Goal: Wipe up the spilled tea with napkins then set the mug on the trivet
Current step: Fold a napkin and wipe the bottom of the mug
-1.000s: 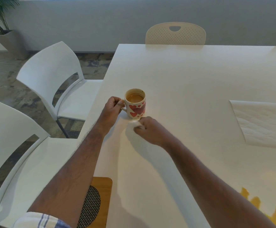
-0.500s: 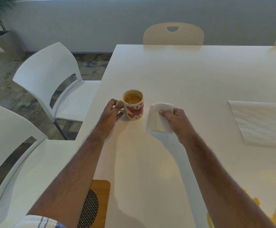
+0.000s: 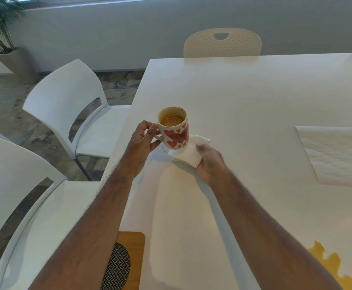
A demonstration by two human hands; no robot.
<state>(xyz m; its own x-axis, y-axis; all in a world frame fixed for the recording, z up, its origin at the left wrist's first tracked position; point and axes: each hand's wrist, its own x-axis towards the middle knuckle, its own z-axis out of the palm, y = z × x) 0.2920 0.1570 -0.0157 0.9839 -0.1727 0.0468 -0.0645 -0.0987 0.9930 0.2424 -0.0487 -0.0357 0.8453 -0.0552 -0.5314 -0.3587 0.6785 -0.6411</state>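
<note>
my left hand point(image 3: 143, 141) grips the handle of the mug point(image 3: 174, 127), fingers curled round it, and the mug tilts a little, its base hidden by the napkin so i cannot tell whether it touches the counter point(image 3: 244, 97). the mug is white with red hearts and has brown tea inside, well below the rim. my right hand point(image 3: 209, 162) pinches a folded white napkin point(image 3: 188, 152), thumb on top and fingers underneath, with the napkin's far edge tucked against the bottom of the mug on its right side. a small brownish mark shows on the counter just by the mug's base, near my left palm. a puddle of spilled tea point(image 3: 342, 266) lies at the near right corner of the counter, well apart from both hands. a larger flat sheet of napkin point(image 3: 338, 155) lies spread out on the right side of the counter. the wooden trivet point(image 3: 129, 260), with a dark woven centre, sits at the near left edge of the counter, partly covered by my left forearm. white chairs point(image 3: 66, 105) stand along the left side, and a cream chair point(image 3: 222, 43) sits at the far end.
</note>
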